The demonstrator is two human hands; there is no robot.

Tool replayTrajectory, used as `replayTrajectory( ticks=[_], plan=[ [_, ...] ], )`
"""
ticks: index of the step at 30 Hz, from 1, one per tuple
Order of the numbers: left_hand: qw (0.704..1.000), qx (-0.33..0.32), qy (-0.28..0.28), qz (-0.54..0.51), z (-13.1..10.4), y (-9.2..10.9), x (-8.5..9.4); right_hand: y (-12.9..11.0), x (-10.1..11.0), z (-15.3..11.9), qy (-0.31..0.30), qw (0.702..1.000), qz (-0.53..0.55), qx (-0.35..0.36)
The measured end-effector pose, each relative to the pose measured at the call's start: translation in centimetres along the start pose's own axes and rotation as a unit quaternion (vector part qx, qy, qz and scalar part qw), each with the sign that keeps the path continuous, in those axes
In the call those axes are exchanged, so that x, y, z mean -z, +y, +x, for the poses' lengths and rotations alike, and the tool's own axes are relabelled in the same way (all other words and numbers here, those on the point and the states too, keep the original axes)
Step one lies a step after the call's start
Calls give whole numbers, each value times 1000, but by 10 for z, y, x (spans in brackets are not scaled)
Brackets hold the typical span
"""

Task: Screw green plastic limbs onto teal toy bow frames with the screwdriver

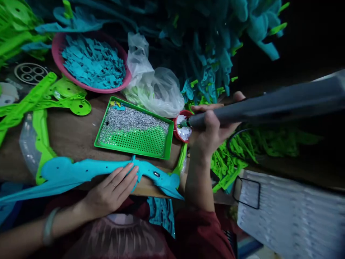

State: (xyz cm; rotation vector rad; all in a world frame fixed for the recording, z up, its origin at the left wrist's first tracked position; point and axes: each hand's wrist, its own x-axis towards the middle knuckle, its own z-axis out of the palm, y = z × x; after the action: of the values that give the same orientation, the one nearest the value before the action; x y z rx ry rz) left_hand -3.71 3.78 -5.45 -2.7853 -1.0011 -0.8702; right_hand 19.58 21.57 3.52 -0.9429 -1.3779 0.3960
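Observation:
My left hand (107, 194) lies flat on a long blue plastic piece (88, 168) at the table's front edge, fingers stretched over its middle. My right hand (210, 133) is wrapped round a long dark tool (258, 106), held tilted, with its tip over a small red bowl (175, 131) of whitish bits. Just left of that bowl sits a green perforated tray (134, 142) with many small silver screws and a few yellow and blue bits in one corner. Under the blue piece, green plastic parts (43, 144) stick out at both ends.
A pink basin (55, 54) of small blue parts and a crumpled clear bag (161, 90) stand behind the tray. Green parts (29, 93) lie at the left, more (226, 165) at the right. Blue parts (215, 46) are piled high at the back. A pale ribbed sheet (291, 212) is at lower right.

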Motion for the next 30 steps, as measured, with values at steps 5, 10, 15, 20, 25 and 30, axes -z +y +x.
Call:
replayTrajectory(
  ticks=[5,10,15,20,25,30],
  plan=[
    [999,3,18,-33,1,1,-4,12,-15,-32,34,996,22,-83],
    [998,12,18,-53,3,2,-3,24,-16,-43,73,990,68,-100],
    [998,18,6,-64,4,2,-2,33,-16,-43,64,989,60,-120],
    [997,13,10,-73,4,1,-1,41,-19,-45,60,988,66,-124],
    [998,46,34,-28,2,4,0,24,-21,-40,77,987,89,-110],
    [999,32,37,18,-1,6,0,-52,-12,-63,-24,978,133,-156]
  ],
)
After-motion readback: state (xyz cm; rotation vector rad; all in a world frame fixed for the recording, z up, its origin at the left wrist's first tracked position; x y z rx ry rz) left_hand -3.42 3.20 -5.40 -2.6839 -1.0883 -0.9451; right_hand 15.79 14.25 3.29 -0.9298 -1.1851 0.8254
